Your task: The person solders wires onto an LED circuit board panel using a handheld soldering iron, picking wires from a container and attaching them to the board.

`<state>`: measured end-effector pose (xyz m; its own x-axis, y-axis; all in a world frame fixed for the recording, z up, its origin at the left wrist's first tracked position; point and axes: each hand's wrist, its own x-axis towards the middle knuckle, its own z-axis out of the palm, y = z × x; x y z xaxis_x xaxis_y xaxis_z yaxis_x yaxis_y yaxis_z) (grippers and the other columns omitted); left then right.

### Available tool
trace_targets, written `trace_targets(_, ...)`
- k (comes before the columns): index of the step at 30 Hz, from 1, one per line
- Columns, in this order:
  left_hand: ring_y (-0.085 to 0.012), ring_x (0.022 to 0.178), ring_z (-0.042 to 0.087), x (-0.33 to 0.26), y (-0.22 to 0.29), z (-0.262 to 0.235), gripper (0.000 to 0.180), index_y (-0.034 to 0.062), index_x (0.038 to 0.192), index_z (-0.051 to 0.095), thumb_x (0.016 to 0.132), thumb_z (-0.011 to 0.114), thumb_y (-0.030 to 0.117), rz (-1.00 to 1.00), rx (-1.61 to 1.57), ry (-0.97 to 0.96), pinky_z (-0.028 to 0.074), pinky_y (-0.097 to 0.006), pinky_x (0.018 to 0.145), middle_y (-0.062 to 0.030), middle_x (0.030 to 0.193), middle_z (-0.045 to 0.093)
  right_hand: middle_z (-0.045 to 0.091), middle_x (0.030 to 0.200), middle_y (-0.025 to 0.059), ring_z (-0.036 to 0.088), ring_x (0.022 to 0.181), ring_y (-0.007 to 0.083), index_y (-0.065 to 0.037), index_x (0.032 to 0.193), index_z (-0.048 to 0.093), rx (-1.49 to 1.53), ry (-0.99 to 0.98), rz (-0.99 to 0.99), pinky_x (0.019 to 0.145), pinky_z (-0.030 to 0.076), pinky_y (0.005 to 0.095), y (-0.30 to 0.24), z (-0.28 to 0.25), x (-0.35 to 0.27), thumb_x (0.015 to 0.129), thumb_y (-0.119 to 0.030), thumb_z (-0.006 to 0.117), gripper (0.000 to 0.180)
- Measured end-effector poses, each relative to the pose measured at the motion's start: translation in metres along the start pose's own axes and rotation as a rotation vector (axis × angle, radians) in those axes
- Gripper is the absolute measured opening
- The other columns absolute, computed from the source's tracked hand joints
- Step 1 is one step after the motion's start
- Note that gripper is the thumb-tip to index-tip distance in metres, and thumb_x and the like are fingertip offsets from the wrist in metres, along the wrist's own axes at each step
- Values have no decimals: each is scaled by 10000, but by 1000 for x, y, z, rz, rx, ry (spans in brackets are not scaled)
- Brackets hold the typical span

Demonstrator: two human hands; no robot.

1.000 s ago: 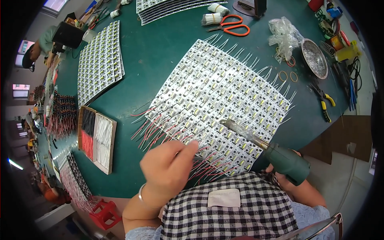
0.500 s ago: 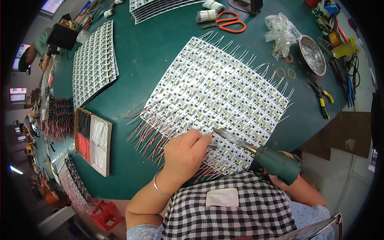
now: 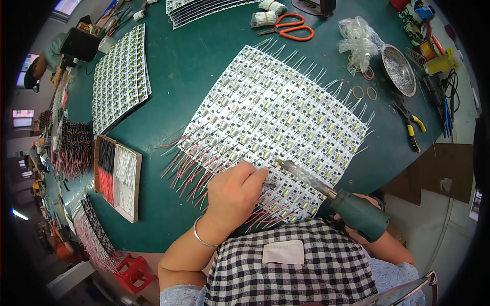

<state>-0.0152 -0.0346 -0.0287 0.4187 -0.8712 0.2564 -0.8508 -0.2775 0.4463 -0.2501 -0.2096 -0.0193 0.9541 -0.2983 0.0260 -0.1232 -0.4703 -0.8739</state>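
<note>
My left hand [image 3: 235, 191] is closed, thumb against fingers, over the near part of a white circuit board panel [image 3: 275, 107]. A small bunch of thin wires [image 3: 269, 182] pokes out from its fingertips. My right hand [image 3: 357, 234], partly hidden behind the handle, grips a green-handled soldering iron [image 3: 309, 177]. The iron's tip is over the panel, just beyond my left fingertips; whether it touches cannot be told. Red and dark wires [image 3: 178, 171] stick out along the panel's near left edge, pale wires [image 3: 316, 76] along its far edge.
A box of black, red and white wires [image 3: 118, 178] lies left. More panels [image 3: 120, 76] rest beyond it. Orange-handled scissors [image 3: 296, 28], a plastic bag [image 3: 357, 41], a metal dish [image 3: 399, 70] and yellow-handled pliers [image 3: 411, 127] lie around. A co-worker [image 3: 51, 56] is at far left.
The soldering iron has shifted slightly to the right, its tip a little farther from my left fingertips. My left hand has moved slightly left and still pinches.
</note>
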Motion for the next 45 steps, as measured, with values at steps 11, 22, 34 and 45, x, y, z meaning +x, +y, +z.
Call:
trace_targets(11,-191,556,540,-3,18,-34,320,78,857,670,554,662,-25,-30,36,3,438,-281,479,-35,712,546,654,990,67,650,844,205,-57,1043,642,-74,29,83,765,521,273,3,-5,-13,726,-83,636,318)
trace_targets(22,-175,537,525,-7,18,5,309,71,864,664,567,629,-9,63,20,1,413,-289,454,-22,691,532,646,1021,109,645,903,220,-21,1059,632,-79,-64,-23,790,518,288,4,-7,-12,774,-45,589,289)
trace_targets(34,-177,545,526,-7,19,8,331,78,875,662,553,654,7,52,40,-4,414,-297,463,-21,718,531,619,1054,100,643,760,169,-37,1109,585,144,-19,-66,629,508,258,17,2,-19,817,-52,536,296)
trace_targets(45,-178,545,525,-7,18,9,340,80,875,661,543,674,7,48,47,2,412,-297,463,-21,710,523,646,892,112,637,704,159,48,1103,543,-96,-25,-88,622,514,275,13,0,-19,844,-162,582,335)
